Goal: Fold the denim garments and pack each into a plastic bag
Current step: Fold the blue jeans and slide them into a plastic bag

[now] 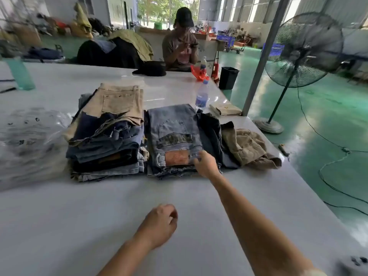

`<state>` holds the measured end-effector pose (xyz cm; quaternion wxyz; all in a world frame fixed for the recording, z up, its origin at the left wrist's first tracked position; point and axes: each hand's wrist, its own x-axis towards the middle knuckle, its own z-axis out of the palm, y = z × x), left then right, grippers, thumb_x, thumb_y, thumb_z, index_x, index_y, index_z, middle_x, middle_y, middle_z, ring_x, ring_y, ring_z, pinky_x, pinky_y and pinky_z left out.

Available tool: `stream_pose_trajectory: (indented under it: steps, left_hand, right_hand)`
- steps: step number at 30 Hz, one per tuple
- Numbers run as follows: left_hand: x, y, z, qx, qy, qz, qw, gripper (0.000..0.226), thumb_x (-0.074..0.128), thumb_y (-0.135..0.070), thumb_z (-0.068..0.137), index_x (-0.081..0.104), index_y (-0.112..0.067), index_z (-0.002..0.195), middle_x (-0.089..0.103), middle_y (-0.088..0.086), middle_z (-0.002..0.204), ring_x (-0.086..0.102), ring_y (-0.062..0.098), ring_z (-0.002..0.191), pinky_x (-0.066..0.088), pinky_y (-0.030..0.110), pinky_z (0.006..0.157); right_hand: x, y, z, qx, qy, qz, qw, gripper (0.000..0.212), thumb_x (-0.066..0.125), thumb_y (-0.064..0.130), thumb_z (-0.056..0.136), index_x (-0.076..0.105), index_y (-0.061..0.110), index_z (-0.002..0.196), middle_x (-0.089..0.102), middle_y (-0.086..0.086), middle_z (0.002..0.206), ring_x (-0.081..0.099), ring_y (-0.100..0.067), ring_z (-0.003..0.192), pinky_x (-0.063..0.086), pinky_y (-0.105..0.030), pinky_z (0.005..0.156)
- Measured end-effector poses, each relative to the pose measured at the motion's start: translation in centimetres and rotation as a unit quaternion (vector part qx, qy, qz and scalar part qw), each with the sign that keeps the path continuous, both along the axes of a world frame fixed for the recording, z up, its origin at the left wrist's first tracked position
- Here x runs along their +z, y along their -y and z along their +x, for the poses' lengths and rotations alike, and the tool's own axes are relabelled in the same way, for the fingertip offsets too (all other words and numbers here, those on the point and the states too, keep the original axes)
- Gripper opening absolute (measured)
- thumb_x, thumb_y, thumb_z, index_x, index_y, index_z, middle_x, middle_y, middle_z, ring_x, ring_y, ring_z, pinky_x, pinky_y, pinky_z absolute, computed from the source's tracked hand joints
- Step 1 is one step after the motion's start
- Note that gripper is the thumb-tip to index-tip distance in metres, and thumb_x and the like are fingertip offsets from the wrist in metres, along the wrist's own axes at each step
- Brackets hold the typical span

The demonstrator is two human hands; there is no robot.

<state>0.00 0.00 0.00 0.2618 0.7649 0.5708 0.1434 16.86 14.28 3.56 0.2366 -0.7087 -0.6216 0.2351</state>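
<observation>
Two stacks of folded denim lie mid-table. The left stack [105, 140] is tall, with beige shorts [121, 102] on top. The right stack is lower, topped by light blue jeans [173, 128] with a brown leather patch. My right hand [206, 164] reaches out and grips the near right edge of those blue jeans. My left hand [159, 224] hovers over the bare white table [99, 216] near me, fingers loosely curled and holding nothing. A pile of clear plastic bags [29, 140] lies at the left.
Dark garments and a crumpled tan garment [249, 150] lie right of the stacks. A water bottle [202, 96] stands behind them. A person sits at the table's far side. A standing fan [302, 50], a pole and floor cables are to the right.
</observation>
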Motion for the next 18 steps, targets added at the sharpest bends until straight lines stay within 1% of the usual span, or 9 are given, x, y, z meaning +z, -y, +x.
stream_pose_trajectory:
  steps: [3, 5, 8, 10, 12, 13, 15, 16, 18]
  left_hand:
    - [0.0, -4.1, -0.4, 0.031, -0.026, 0.024, 0.999, 0.018, 0.048, -0.019, 0.092, 0.061, -0.015, 0.103, 0.054, -0.003, 0.104, 0.055, 0.015, 0.102, 0.038, 0.019, 0.082]
    - [0.6, -6.9, -0.5, 0.058, -0.027, 0.037, 0.997, 0.018, 0.048, -0.016, 0.092, 0.060, -0.013, 0.104, 0.055, 0.002, 0.109, 0.054, 0.019, 0.106, 0.039, 0.024, 0.084]
    - [1.1, -10.1, 0.2, 0.084, -0.029, 0.077, 0.993, 0.026, 0.052, -0.018, 0.090, 0.053, -0.013, 0.116, 0.051, 0.004, 0.120, 0.048, 0.021, 0.116, 0.040, 0.029, 0.095]
    - [1.4, -11.4, 1.3, 0.085, -0.059, 0.106, 0.989, 0.054, 0.058, -0.038, 0.089, 0.039, -0.014, 0.134, 0.040, 0.005, 0.135, 0.038, 0.021, 0.126, 0.033, 0.030, 0.104]
    - [2.1, -11.7, 2.5, 0.093, -0.076, 0.140, 0.983, 0.079, 0.061, -0.053, 0.082, 0.029, -0.011, 0.141, 0.033, 0.007, 0.142, 0.034, 0.024, 0.130, 0.030, 0.034, 0.108]
    - [2.7, -11.7, 2.9, 0.111, -0.051, 0.169, 0.978, 0.078, 0.066, -0.049, 0.079, 0.034, -0.009, 0.138, 0.038, 0.010, 0.138, 0.040, 0.026, 0.126, 0.035, 0.036, 0.104]
    - [3.9, -11.6, 2.9, 0.130, 0.020, 0.221, 0.967, 0.051, 0.069, -0.023, 0.080, 0.047, -0.001, 0.121, 0.053, 0.016, 0.116, 0.054, 0.034, 0.105, 0.045, 0.041, 0.084]
    - [4.7, -11.4, 2.7, 0.122, 0.023, 0.236, 0.964, 0.039, 0.066, -0.011, 0.082, 0.050, 0.001, 0.115, 0.056, 0.018, 0.108, 0.057, 0.037, 0.096, 0.046, 0.042, 0.076]
    - [6.3, -11.2, 1.7, 0.102, 0.008, 0.249, 0.963, 0.028, 0.065, -0.005, 0.083, 0.053, 0.000, 0.108, 0.061, 0.018, 0.099, 0.061, 0.036, 0.087, 0.042, 0.037, 0.065]
  right_hand:
    - [-1.4, -4.6, 0.2, -0.129, 0.007, -0.027, 0.991, 0.043, 0.052, 0.034, 0.095, 0.050, 0.000, 0.121, 0.057, -0.020, 0.124, 0.054, -0.034, 0.115, 0.045, -0.036, 0.089]
    - [-1.7, -6.0, 0.7, -0.130, 0.050, -0.059, 0.988, 0.045, 0.054, 0.041, 0.093, 0.055, 0.004, 0.118, 0.058, -0.016, 0.121, 0.056, -0.031, 0.110, 0.046, -0.035, 0.081]
    - [-0.4, -6.6, 1.5, -0.066, 0.051, -0.083, 0.993, 0.034, 0.058, 0.040, 0.089, 0.059, 0.007, 0.096, 0.061, -0.008, 0.092, 0.058, -0.026, 0.081, 0.040, -0.027, 0.063]
    - [1.2, -6.4, 1.6, -0.033, 0.039, -0.036, 0.998, 0.034, 0.060, 0.040, 0.084, 0.055, 0.010, 0.070, 0.055, -0.002, 0.067, 0.053, -0.021, 0.062, 0.033, -0.024, 0.051]
    - [2.7, -4.7, 0.5, 0.018, 0.025, 0.042, 0.999, 0.043, 0.061, 0.038, 0.079, 0.043, 0.014, 0.048, 0.042, 0.005, 0.044, 0.041, -0.012, 0.044, 0.027, -0.024, 0.041]
    - [3.4, -3.8, -0.2, 0.045, 0.018, 0.077, 0.996, 0.047, 0.062, 0.037, 0.078, 0.039, 0.011, 0.045, 0.036, 0.004, 0.039, 0.035, -0.010, 0.038, 0.024, -0.021, 0.038]
    - [4.1, -2.2, -1.1, 0.094, -0.006, 0.109, 0.989, 0.047, 0.063, 0.036, 0.078, 0.041, 0.011, 0.045, 0.033, 0.003, 0.037, 0.029, -0.011, 0.037, 0.023, -0.020, 0.037]
    - [4.3, -1.5, -1.1, 0.116, -0.045, 0.105, 0.987, 0.046, 0.062, 0.035, 0.081, 0.044, 0.012, 0.046, 0.035, 0.005, 0.038, 0.030, -0.009, 0.037, 0.023, -0.019, 0.037]
    - [4.0, -0.2, -0.1, 0.129, -0.226, 0.052, 0.964, 0.044, 0.057, 0.032, 0.089, 0.055, 0.014, 0.049, 0.046, 0.001, 0.042, 0.040, -0.009, 0.036, 0.032, -0.016, 0.038]
